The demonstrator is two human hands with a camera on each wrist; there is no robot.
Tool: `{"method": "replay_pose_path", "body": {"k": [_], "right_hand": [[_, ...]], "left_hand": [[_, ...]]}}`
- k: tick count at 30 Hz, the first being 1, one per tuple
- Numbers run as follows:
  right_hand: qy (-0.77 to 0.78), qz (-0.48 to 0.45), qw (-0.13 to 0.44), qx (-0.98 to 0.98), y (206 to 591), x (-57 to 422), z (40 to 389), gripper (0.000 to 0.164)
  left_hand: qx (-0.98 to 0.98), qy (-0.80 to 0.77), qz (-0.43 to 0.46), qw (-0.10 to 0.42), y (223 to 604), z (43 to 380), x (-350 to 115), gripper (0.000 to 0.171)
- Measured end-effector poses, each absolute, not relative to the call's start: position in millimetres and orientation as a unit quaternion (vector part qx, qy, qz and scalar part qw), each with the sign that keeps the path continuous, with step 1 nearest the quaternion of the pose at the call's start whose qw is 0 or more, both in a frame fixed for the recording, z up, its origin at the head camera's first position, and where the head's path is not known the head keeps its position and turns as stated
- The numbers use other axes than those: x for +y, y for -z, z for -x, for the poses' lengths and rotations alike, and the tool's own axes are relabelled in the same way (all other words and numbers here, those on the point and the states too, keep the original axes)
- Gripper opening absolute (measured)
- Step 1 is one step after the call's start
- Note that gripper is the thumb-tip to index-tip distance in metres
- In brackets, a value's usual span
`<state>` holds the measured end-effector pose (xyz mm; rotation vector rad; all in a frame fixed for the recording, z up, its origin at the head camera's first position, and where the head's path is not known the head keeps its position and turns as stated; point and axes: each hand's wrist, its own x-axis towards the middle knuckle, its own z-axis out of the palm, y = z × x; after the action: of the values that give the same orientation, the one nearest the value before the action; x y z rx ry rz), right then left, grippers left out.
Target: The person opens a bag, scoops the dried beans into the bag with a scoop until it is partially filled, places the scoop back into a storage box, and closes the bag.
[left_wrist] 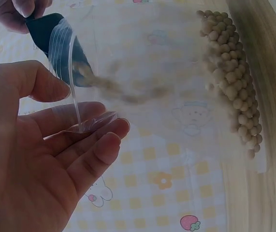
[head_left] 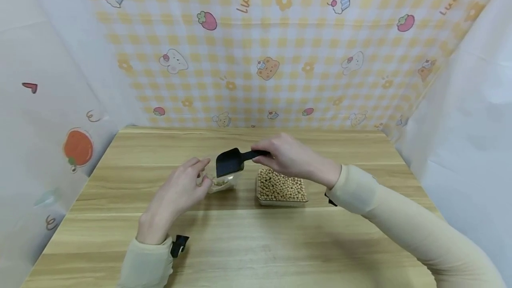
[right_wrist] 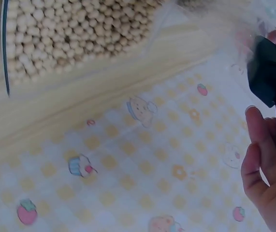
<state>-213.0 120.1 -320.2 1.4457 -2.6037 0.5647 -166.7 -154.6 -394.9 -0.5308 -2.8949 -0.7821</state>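
My right hand grips the handle of a black scoop and tips its bowl over a small clear container with a few beans in it. In the left wrist view the scoop pours blurred beans past the container's clear wall. My left hand holds that container at its left side, the wall pinched between thumb and fingers. A clear tray of soybeans sits right of it, under my right wrist. In the right wrist view my fingers hold the scoop.
The wooden table is walled by a yellow checked cartoon backdrop at the back and white sheets on both sides. The bean tray lies close to the small container. A black wrist strap shows at my left sleeve.
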Motion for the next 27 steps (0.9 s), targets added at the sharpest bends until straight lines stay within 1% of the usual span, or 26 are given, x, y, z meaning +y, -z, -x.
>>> {"method": "replay_pose_path", "body": {"k": [3,8,10,13,14,17,18,22,27], "right_hand": [[-0.16,-0.479,0.058,-0.861,312.1,118.3,210.9,0.015],[-0.151,-0.479,0.067,-0.862,304.0,120.4,207.6,0.017],[-0.165,-0.478,0.07,-0.86,302.3,124.4,206.4,0.015],[-0.196,-0.471,0.077,-0.857,302.2,136.4,205.2,0.005],[-0.207,-0.464,0.078,-0.858,302.3,142.1,204.4,0.005],[-0.227,-0.439,0.091,-0.865,304.8,165.8,201.6,0.019],[-0.231,-0.428,0.094,-0.869,306.2,175.1,200.4,0.021],[-0.231,-0.398,0.092,-0.883,314.8,214.2,196.3,0.017],[-0.209,-0.393,0.086,-0.891,323.1,254.4,190.9,0.013]], "left_hand": [[-0.949,0.256,0.174,0.054,395.2,166.2,-155.7,0.05],[-0.95,0.256,0.172,0.051,395.6,166.2,-156.3,0.051],[-0.95,0.256,0.173,0.052,395.9,166.5,-156.2,0.051],[-0.949,0.257,0.177,0.053,396.4,166.8,-155.8,0.051],[-0.948,0.257,0.178,0.054,396.5,167.0,-155.7,0.051],[-0.947,0.26,0.181,0.052,396.3,167.2,-154.5,0.051],[-0.946,0.261,0.182,0.052,396.1,167.2,-154.0,0.051],[-0.946,0.263,0.183,0.05,395.8,166.1,-153.4,0.051],[-0.946,0.268,0.179,0.043,394.8,164.3,-155.4,0.05]]}}
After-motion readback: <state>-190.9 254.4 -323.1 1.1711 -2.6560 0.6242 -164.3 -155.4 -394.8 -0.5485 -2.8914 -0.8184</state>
